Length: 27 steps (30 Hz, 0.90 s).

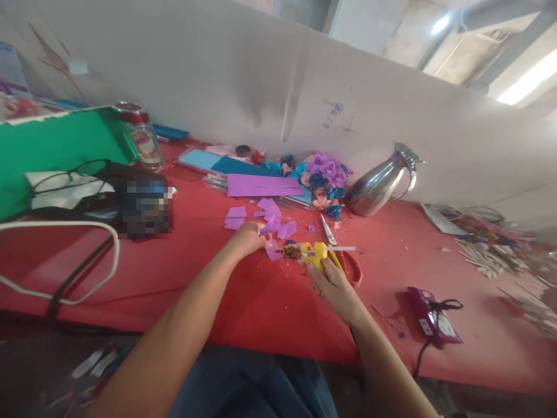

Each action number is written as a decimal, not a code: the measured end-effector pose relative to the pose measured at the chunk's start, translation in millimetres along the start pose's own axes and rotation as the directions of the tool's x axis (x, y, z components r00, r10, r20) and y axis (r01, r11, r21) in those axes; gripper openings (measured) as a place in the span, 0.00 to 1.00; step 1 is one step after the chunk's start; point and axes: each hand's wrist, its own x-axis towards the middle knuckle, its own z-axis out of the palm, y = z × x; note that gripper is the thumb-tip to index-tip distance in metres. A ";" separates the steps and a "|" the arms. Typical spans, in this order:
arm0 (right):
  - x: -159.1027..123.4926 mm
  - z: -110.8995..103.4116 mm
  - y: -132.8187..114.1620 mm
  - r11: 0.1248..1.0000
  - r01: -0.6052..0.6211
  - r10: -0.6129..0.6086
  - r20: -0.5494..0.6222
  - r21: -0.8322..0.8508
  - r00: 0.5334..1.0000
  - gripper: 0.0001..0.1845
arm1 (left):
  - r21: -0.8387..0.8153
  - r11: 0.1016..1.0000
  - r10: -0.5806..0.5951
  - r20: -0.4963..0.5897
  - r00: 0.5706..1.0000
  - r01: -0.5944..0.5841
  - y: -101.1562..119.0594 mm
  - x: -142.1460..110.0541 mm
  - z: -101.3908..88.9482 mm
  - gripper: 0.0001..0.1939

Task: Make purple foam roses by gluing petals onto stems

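Note:
My right hand is closed round the handle of a yellow glue gun, whose nozzle points left over the red tablecloth. My left hand rests on the cloth with its fingers pinched on a purple paper petal just in front of the nozzle. More cut purple petals lie scattered beyond the left hand. Orange-handled scissors lie behind the glue gun.
Purple and blue paper sheets and a bunch of paper flowers lie at the back. A steel jug stands to the right. A purple power strip, a glass jar, a dark bag with glasses and sticks surround the spot.

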 end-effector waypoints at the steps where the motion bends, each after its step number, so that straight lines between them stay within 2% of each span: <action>1: -0.4 1.2 -0.5 0.999 0.005 -0.005 0.004 -0.040 1.000 0.16 | 0.007 1.000 0.010 0.010 1.000 -0.010 -0.9 0.6 0.2 0.05; 6: -0.9 4.8 -0.4 0.993 0.000 0.001 0.002 -0.120 1.000 0.13 | 0.033 0.999 0.020 0.038 0.999 -0.021 -0.6 1.2 -0.5 0.03; 10: 2.3 2.7 5.1 0.995 -0.088 0.086 0.049 0.051 0.995 0.18 | 0.059 0.998 0.016 0.048 0.999 -0.018 4.3 -1.2 -1.7 0.04; 14: 5.9 -1.3 4.8 0.929 -0.232 0.206 0.119 0.289 0.971 0.24 | 0.046 0.999 0.018 0.041 0.999 -0.020 5.9 -1.5 -1.3 0.04; 17: 6.9 -3.3 1.6 0.866 -0.293 0.258 0.140 0.405 0.956 0.22 | 0.074 0.997 0.008 0.023 1.000 -0.010 4.8 0.0 -0.4 0.04; 19: 6.5 -5.2 0.0 0.830 -0.311 0.262 0.170 0.463 0.950 0.16 | 0.102 0.995 -0.002 0.020 1.000 0.000 5.1 0.4 -0.4 0.05; 21: 5.3 -7.8 -1.0 0.807 -0.319 0.235 0.226 0.497 0.945 0.12 | 0.124 0.992 -0.010 0.025 1.000 0.007 6.6 -0.2 -1.3 0.05; 24: 2.7 -12.0 -2.8 0.805 -0.341 0.206 0.310 0.485 0.928 0.16 | 0.145 0.989 -0.011 0.039 0.999 0.006 9.4 -1.9 -3.1 0.06; 27: 0.3 -15.0 -5.7 0.813 -0.365 0.219 0.342 0.453 0.914 0.15 | 0.161 0.987 -0.004 0.058 0.998 -0.006 9.9 -2.6 -4.2 0.07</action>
